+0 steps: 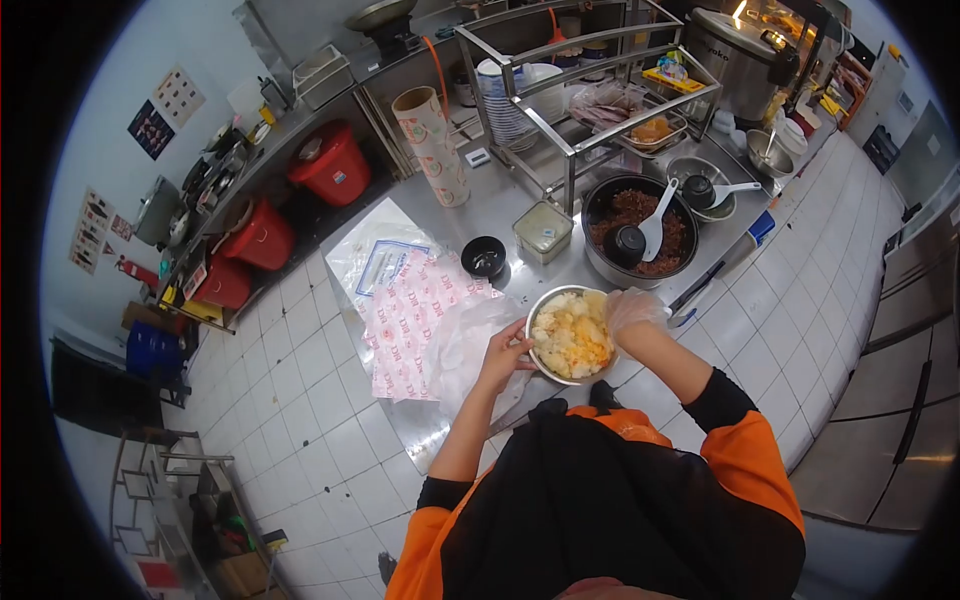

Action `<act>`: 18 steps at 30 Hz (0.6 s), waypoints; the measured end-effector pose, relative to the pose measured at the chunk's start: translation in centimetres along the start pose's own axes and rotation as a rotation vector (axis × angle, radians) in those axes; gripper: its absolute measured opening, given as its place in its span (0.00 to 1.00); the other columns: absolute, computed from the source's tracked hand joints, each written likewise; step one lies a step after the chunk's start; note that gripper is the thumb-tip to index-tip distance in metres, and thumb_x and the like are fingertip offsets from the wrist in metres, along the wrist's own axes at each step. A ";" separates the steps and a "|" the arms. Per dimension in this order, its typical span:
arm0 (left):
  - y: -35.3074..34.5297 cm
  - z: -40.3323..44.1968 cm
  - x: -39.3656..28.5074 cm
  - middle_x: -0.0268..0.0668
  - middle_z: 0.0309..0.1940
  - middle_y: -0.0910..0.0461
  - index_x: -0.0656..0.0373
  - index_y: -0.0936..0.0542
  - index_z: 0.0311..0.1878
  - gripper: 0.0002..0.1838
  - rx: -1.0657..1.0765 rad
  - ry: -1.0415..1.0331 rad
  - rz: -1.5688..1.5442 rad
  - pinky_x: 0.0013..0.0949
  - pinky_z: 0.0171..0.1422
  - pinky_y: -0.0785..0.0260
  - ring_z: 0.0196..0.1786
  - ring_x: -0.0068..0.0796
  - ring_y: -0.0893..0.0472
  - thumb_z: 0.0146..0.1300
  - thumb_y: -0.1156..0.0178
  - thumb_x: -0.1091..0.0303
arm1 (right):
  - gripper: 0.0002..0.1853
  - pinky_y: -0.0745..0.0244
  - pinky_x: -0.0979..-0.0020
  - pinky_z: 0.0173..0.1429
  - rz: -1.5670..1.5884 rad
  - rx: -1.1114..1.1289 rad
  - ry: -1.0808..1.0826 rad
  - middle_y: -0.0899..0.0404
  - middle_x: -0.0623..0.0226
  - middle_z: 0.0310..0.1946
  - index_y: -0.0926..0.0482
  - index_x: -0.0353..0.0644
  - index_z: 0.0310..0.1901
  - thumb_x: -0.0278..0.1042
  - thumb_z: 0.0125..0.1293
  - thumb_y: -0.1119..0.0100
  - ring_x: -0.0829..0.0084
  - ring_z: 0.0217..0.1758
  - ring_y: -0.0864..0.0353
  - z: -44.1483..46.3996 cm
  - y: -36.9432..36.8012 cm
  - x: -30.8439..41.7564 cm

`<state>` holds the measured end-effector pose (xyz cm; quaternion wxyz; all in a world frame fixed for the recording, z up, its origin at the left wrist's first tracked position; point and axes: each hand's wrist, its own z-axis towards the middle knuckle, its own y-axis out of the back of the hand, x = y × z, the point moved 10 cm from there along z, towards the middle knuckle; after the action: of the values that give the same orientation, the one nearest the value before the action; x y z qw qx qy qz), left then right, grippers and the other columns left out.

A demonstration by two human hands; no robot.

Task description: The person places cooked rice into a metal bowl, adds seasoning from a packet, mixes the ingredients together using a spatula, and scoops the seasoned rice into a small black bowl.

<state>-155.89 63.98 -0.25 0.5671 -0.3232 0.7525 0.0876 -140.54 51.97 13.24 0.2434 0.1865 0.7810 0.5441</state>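
Note:
A metal bowl (533, 362) holds white rice with an orange-yellow topping (575, 335) spread over it. My left hand (505, 355) grips the bowl's left rim, with its fingers curled round the edge. My right hand (637, 312), inside a clear plastic glove, is at the bowl's upper right edge, beside the rice. The shiny plastic hides how its fingers lie. Left of the bowl, a crumpled clear plastic bag (465, 345) rests on pink-printed white wrapping paper (400, 330). Just beyond the bowl stands a large dark pot (592, 262) of brown minced food, with a white rice paddle (655, 230) in it.
On the steel table (415, 435) are a small black bowl (484, 257), a square lidded container (543, 232) and a patterned paper roll (432, 150). A knife (697, 285) lies by the right edge. Behind rises a metal rack (570, 150). Red bins (330, 165) stand at left.

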 end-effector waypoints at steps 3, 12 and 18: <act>-0.4 0.9 0.7 0.27 0.36 0.34 0.61 0.35 0.67 0.28 0.029 0.036 0.039 0.27 0.33 0.17 0.38 0.22 0.22 0.63 0.45 0.78 | 0.12 0.21 0.64 0.48 0.038 0.107 0.157 0.16 0.54 0.40 0.18 0.39 0.42 0.29 0.55 0.40 0.60 0.45 0.15 2.5 -3.3 1.3; -0.2 1.2 0.2 0.28 0.37 0.35 0.64 0.35 0.67 0.26 -0.074 -0.020 0.086 0.28 0.30 0.17 0.38 0.24 0.22 0.64 0.47 0.78 | 0.10 0.21 0.59 0.41 0.041 0.102 0.473 0.16 0.54 0.38 0.18 0.43 0.40 0.32 0.61 0.48 0.57 0.42 0.15 2.7 -3.3 4.5; 1.0 1.3 1.4 0.27 0.37 0.35 0.61 0.33 0.66 0.26 -0.125 -0.024 0.013 0.29 0.30 0.17 0.38 0.24 0.22 0.63 0.47 0.77 | 0.07 0.21 0.63 0.33 0.074 -0.027 0.634 0.17 0.60 0.29 0.20 0.46 0.37 0.34 0.62 0.48 0.63 0.35 0.14 -0.4 -3.4 4.1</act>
<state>-155.68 64.85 -2.19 0.5540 -0.3519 0.7410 0.1421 -144.16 52.77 9.44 -0.0296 0.0327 0.8033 0.5939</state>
